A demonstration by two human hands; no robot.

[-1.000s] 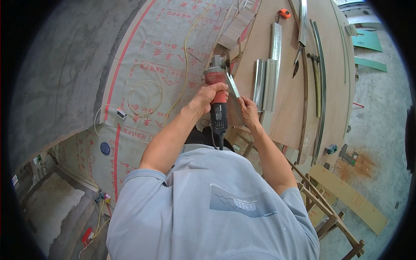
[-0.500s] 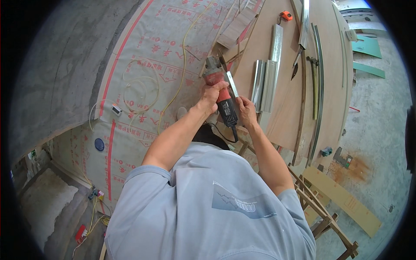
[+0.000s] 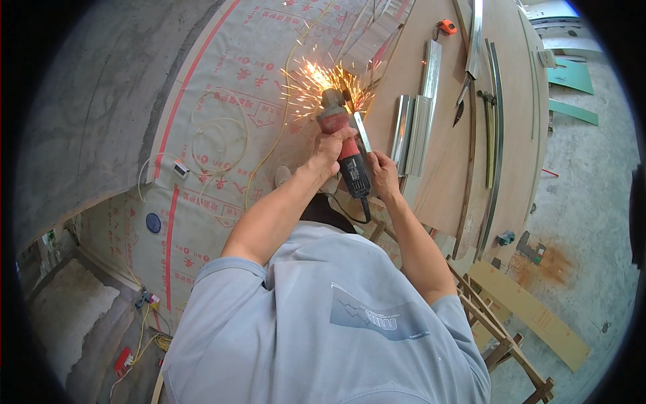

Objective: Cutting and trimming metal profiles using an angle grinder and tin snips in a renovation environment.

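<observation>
My left hand [image 3: 328, 153] is wrapped round the red and black body of an angle grinder [image 3: 334, 122], its head pointing away from me. Bright orange sparks [image 3: 316, 79] spray from the disc, mostly to the far left and some to the right. In my right hand [image 3: 383, 175] is the near end of a narrow shiny metal strip [image 3: 361, 130], which runs up along the grinder's right side to the disc. Sparks and the grinder's head hide where the disc meets the strip. A black cord leaves the grinder's near end.
Right of my hands a wooden board [image 3: 441, 195] carries metal profiles [image 3: 418, 135], an orange tape measure [image 3: 446, 27], a hammer [image 3: 488, 135] and a handsaw [image 3: 461, 104]. A yellow cable [image 3: 286, 101] crosses the printed floor sheet on the left. Wooden trestle legs [image 3: 498, 330] stand at lower right.
Sparks now fly from the grinder's disc, where there were none half a second ago. Both hands hold nearly the same place and grip.
</observation>
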